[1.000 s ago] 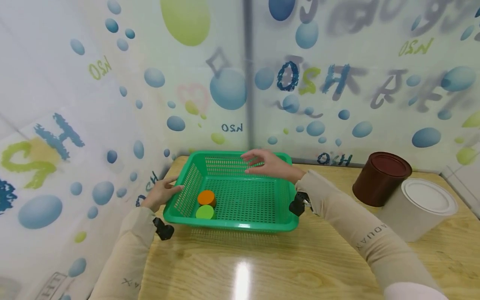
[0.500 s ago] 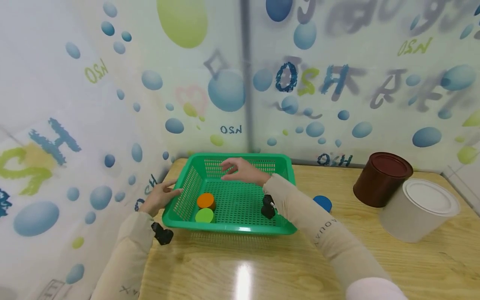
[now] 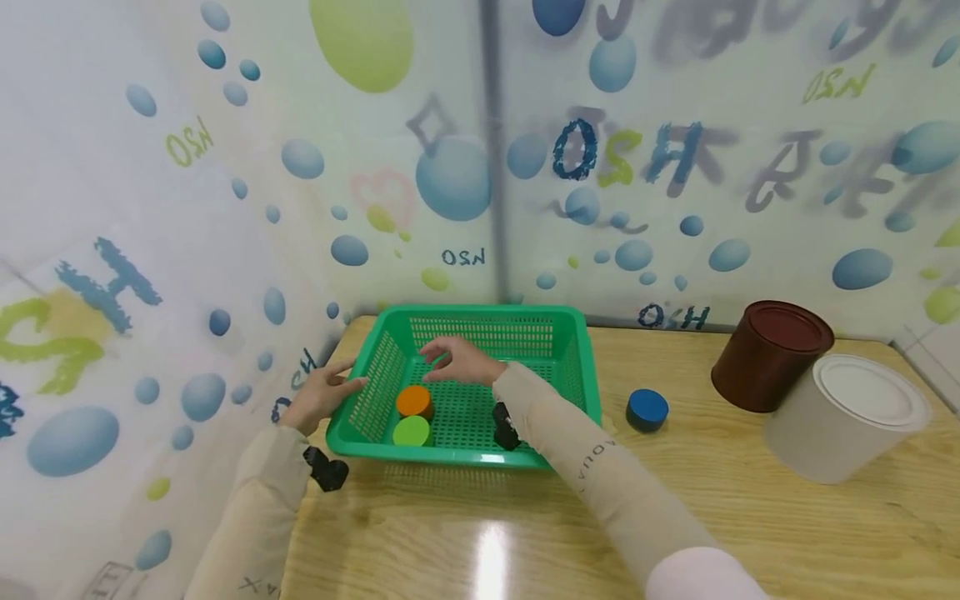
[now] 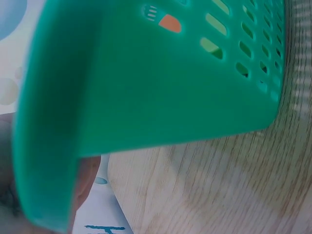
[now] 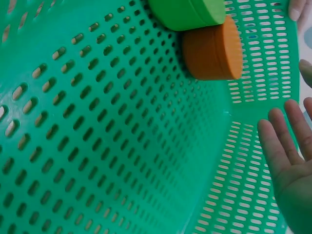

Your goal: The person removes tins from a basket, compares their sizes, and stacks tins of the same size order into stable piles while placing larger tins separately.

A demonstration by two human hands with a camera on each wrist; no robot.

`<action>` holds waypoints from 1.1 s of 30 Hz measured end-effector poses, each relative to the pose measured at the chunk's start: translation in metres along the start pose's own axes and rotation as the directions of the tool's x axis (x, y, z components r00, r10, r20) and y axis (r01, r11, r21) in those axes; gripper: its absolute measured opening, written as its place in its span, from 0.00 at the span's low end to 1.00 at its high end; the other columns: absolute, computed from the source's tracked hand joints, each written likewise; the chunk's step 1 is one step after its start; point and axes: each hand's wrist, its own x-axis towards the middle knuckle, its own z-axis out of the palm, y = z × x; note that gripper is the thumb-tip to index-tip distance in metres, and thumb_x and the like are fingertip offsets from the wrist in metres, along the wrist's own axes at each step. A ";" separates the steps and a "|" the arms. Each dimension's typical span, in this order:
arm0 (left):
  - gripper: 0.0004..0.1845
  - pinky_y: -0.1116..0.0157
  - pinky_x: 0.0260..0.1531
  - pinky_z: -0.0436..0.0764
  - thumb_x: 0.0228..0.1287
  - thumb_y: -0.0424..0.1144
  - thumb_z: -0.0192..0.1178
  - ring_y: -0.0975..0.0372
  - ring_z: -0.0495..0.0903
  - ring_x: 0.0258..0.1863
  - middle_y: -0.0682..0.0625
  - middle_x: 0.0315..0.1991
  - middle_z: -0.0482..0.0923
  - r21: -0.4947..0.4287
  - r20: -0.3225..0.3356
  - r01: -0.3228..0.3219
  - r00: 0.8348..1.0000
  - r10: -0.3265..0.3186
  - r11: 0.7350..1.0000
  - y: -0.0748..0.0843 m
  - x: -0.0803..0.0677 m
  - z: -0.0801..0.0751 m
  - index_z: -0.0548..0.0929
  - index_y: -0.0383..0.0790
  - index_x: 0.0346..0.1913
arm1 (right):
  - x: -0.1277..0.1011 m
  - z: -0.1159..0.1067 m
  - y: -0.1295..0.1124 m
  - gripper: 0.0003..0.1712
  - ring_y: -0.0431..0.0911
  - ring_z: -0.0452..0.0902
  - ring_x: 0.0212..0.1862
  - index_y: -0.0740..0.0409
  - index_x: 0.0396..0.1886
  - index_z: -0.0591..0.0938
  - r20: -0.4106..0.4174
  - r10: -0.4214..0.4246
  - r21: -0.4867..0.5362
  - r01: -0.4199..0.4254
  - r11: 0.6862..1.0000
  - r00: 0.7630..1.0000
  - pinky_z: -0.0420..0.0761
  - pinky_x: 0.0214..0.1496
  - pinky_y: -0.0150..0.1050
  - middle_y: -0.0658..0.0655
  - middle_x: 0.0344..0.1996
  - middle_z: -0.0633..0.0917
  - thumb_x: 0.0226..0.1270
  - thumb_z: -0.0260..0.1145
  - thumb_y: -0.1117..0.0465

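A green plastic basket (image 3: 450, 455) with slotted walls stands on the wooden table. My left hand (image 3: 318, 398) grips its left rim, thumb over the edge and fingers on the outer side; in the left wrist view the rim covers most of that hand. Inside the basket, at the front left, sit a short orange cylinder (image 3: 415, 402) and a lime green one (image 3: 412, 432), side by side. My right hand (image 3: 463, 363) hovers over the basket floor behind and to the right of them. Its palm (image 5: 302, 185) faces the right wrist camera, fingers loosely extended, holding nothing.
To the basket's right a short blue cylinder (image 3: 647, 410) rests on the table (image 3: 675, 500). Farther right stand a dark brown can (image 3: 772, 357) and a larger white bucket (image 3: 847, 421) with a lid. Patterned walls close off the left and back.
My right hand has moved left and down, from above the back right of the basket toward the cylinders. The blue cylinder has come into view from behind the sleeve. The left hand stays on the rim.
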 end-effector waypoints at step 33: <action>0.34 0.57 0.42 0.77 0.65 0.45 0.51 0.51 0.76 0.42 0.27 0.56 0.61 0.002 0.001 0.031 1.000 -0.031 1.000 0.003 -0.001 0.000 0.51 0.37 0.68 | 0.018 0.027 0.029 0.32 0.50 0.68 0.53 0.61 0.60 0.68 0.187 0.137 -0.127 -0.114 0.985 0.973 0.74 0.46 0.34 0.59 0.53 0.70 0.54 0.66 0.67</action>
